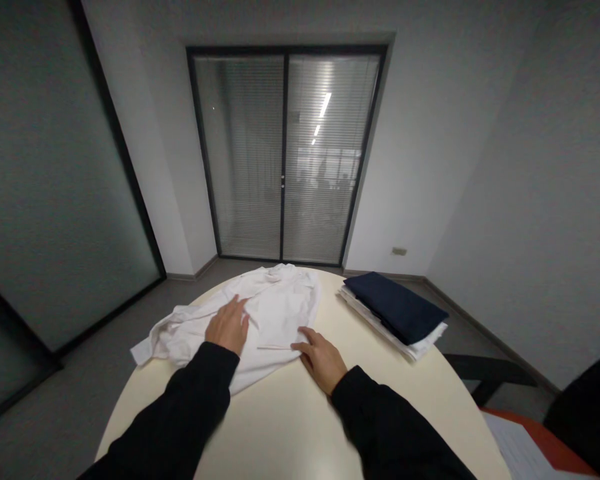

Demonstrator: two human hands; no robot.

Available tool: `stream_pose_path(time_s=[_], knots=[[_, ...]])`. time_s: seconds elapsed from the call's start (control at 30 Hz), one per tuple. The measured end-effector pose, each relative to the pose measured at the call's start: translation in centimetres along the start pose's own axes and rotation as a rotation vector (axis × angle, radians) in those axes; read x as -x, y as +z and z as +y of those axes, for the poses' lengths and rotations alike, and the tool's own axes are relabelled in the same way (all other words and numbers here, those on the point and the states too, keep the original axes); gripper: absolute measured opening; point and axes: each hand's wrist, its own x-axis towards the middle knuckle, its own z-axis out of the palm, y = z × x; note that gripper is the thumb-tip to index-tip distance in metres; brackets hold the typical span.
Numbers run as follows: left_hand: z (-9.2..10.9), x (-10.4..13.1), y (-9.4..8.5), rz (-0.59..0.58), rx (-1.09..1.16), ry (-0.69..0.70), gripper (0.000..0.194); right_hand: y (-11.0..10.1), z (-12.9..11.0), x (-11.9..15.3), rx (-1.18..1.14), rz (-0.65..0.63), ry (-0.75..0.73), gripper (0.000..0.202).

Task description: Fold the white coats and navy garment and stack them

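Note:
A white shirt [286, 313] lies partly folded and wrinkled across the far left of the round table. A sleeve with its cuff [143, 351] reaches out toward the left edge. My left hand [229, 327] rests flat on the shirt, fingers stretched forward. At the shirt's near right edge, my right hand [321, 357] touches the cloth near a folded corner with its fingers spread and slightly bent. Both of my sleeves are black.
The round cream table [280, 433] carries a stack of folded cloth, dark navy [397, 307] over white [420, 348], at the right. An orange item with white paper [523, 443] sits lower right, near a black chair-like shape [587, 407]. Beyond stand glass doors with blinds [250, 160].

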Motion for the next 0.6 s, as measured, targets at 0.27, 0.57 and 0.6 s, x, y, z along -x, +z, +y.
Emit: stream_pose_path(time_s=[0.27, 0.57, 0.6], knots=[[-6.2, -2.0, 0.7, -0.139, -0.216, -0.36, 0.036, 0.6, 0.5, 0.7, -0.032, 0.008, 0.002, 0.037], [-4.1, -1.7, -1.5, 0.142, -0.148, -0.124, 0.026, 0.8, 0.8, 0.6, -0.069, 0.021, 0.004, 0.038], [-3.6, -1.6, -1.7, 0.178, -0.127, -0.074, 0.026, 0.9, 0.8, 0.7, -0.071, 0.026, 0.005, 0.038]])
